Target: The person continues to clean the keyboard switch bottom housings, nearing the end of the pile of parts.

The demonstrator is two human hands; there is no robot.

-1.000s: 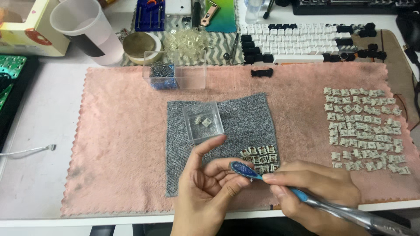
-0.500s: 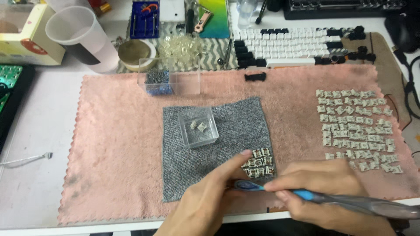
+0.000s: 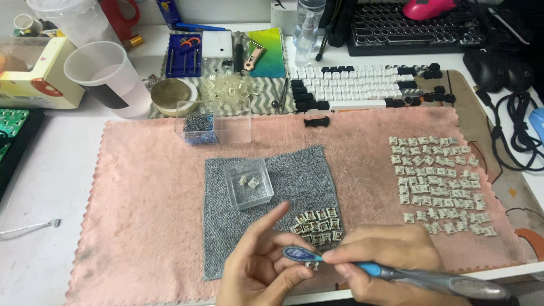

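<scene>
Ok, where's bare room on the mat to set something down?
Free: pink mat left of the grey cloth, and the strip between that cloth and the loose switch rows. Crowded: around both hands, left hand, right hand, and the back edge.

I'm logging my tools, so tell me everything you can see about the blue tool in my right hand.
The blue tool looks like a toothbrush-style brush: a blue plastic neck and oval head, widening into a grey grip. It lies nearly level, head pointing left. The right hand pinches it; the head rests over a small part held at the left hand.
</scene>
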